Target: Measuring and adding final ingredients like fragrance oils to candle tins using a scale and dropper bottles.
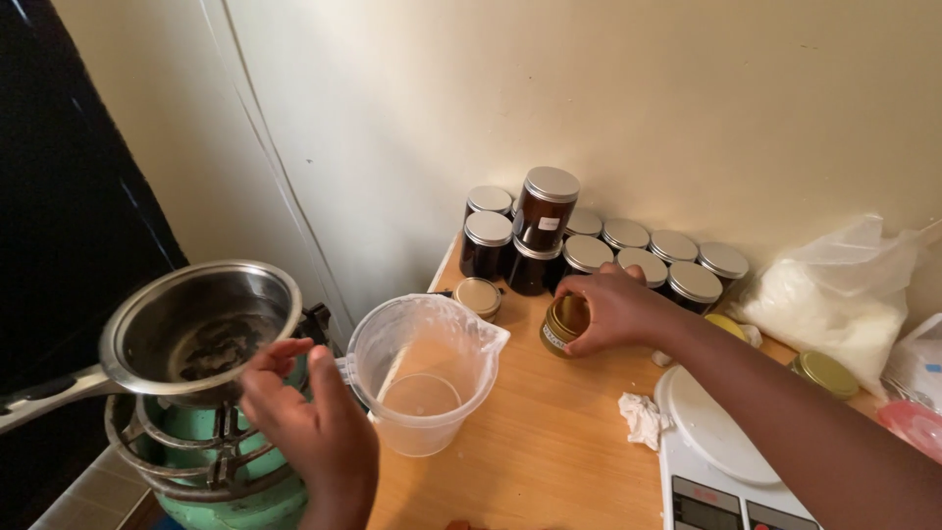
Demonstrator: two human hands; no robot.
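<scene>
Gold tin [564, 325] | R hand [613, 312] fingers clamped on it | L hand [309, 427] fingers loosely apart by jug [424, 371]

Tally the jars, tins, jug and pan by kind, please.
Dark glass jars with silver screw lids: 11, one stacked on another
Small round gold metal tins: 3, one held in the right hand
Clear plastic measuring jug: 1
Stainless steel saucepan: 1
Total: 16
</scene>
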